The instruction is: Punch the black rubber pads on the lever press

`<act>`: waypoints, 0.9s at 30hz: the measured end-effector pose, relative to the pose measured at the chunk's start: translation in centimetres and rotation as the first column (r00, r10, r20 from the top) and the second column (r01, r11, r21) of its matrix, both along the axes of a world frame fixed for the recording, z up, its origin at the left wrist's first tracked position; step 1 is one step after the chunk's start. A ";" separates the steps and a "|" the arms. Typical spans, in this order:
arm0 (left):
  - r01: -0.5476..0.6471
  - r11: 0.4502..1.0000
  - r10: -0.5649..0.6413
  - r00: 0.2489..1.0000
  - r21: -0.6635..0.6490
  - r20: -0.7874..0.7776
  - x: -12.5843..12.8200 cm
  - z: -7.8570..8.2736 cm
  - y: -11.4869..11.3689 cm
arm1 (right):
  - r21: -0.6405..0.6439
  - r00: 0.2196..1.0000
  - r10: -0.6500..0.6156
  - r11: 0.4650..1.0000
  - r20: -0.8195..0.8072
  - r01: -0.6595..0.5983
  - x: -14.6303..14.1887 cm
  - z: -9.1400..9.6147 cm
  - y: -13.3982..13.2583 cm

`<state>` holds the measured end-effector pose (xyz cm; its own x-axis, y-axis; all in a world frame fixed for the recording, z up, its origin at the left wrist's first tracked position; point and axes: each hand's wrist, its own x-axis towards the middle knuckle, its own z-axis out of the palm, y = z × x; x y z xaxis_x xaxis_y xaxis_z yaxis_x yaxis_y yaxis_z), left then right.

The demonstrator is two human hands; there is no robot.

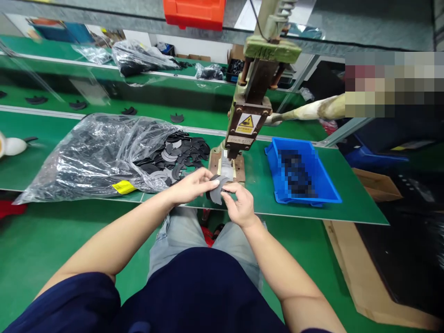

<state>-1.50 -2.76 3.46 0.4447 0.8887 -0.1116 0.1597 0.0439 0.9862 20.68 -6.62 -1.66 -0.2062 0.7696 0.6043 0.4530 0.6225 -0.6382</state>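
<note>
In front of a hand press [246,125], at the near edge of the bench, both my hands hold curved grey plastic pieces [218,192]. My left hand [190,187] is closed, its thumb pressing on top of the pieces. From the other side my right hand [240,203] pinches them between thumb and fingers. The pieces overlap, so I cannot tell how many there are. Just beyond my fingers lies the press's metal base [239,169]. Beside my left hand, similar dark curved pieces [187,150] spill from a clear plastic bag [93,152].
Right of the press stands a blue bin [328,180] with blurred dark contents. The press's wrapped lever [312,111] juts out right. An orange bin [194,14] sits on the shelf overhead. Single curved pieces [176,118] lie on the strip behind. Something white [14,146] enters at far left.
</note>
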 end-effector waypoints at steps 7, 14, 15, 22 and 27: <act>-0.343 0.923 0.329 0.939 -0.176 -0.105 -0.8 -3.9 7.3 | -0.120 0.998 -0.062 0.991 -0.031 0.058 2.7 -1.1 -0.4; -0.488 0.843 0.476 0.873 -0.225 -0.112 2.4 -1.5 20.3 | -0.118 0.998 -0.059 0.991 0.029 0.062 5.3 -0.8 -4.0; -0.496 0.841 0.489 0.868 -0.216 -0.086 3.0 -0.8 21.8 | -0.117 0.997 -0.059 0.991 0.043 0.064 5.6 -0.7 -4.4; -0.510 0.839 0.528 0.847 -0.189 0.057 4.7 -1.0 22.5 | -0.063 0.954 -0.223 0.969 0.201 0.240 12.2 1.1 -4.0; -0.404 0.903 0.421 0.900 -0.146 0.111 4.7 -4.2 14.7 | 0.036 0.821 -0.505 0.856 0.266 0.515 19.2 4.4 1.2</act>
<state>3.19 11.99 -0.78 0.0589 0.9801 -0.1898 -0.0338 0.1920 0.9808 39.88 -5.45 2.69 0.0784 0.8280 0.5552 0.8499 0.2355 -0.4713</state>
